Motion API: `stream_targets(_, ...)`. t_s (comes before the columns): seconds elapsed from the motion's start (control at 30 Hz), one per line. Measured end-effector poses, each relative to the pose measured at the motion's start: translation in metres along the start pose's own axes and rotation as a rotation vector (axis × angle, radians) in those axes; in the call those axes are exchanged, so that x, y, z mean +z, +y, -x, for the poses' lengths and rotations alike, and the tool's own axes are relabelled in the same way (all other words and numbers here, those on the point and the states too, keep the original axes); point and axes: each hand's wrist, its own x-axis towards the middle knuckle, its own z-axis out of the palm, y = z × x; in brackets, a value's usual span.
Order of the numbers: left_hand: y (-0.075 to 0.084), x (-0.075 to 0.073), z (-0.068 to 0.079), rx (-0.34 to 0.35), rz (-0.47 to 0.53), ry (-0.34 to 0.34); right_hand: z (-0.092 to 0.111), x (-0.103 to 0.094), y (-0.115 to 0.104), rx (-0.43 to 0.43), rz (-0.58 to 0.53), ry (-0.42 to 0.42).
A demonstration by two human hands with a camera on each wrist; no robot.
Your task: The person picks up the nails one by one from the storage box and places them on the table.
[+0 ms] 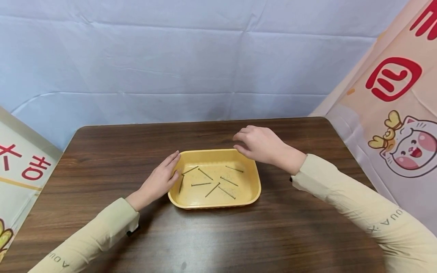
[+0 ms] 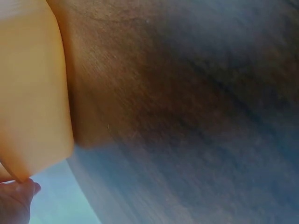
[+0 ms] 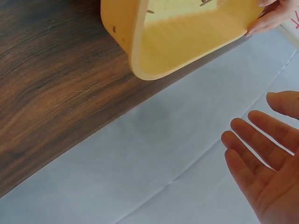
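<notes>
Several long thin nails (image 1: 201,184) lie scattered over the bottom of a yellow plastic tray (image 1: 218,204). My left hand (image 1: 158,180) holds the tray's left rim near the far corner, thumb over the edge and fingers along the outside. At the lower left of the left wrist view, a fingertip shows against the tray's wall (image 2: 37,93). Above the far right corner of the tray hovers my right hand (image 1: 261,144), its fingers loosely bent. The right wrist view shows this right hand (image 3: 266,163) with its palm bare and fingers spread, apart from the tray.
The tray sits on a dark wood-grain table (image 1: 112,159). Behind the table's far edge hangs a pale creased cloth (image 1: 191,68). Printed sheets with red characters stand at both sides, the right one carrying a cartoon cat (image 1: 413,148).
</notes>
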Motion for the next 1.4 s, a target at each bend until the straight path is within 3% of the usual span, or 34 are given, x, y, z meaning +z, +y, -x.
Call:
stream_targets(0.43,-0.001,0.005,-0.001,-0.016,0.129,0.101,-0.004,-0.003,-0.008,-0.014,0.000,-0.030)
stream_targets(0.67,-0.002,0.007,-0.001,-0.012,0.152,0.143,-0.006,-0.002,-0.012,-0.002,-0.025,-0.093)
stream_targets(1.4,-0.004,0.009,-0.002,0.005,0.151,0.156,-0.020,0.003,-0.018,0.053,-0.143,-0.279)
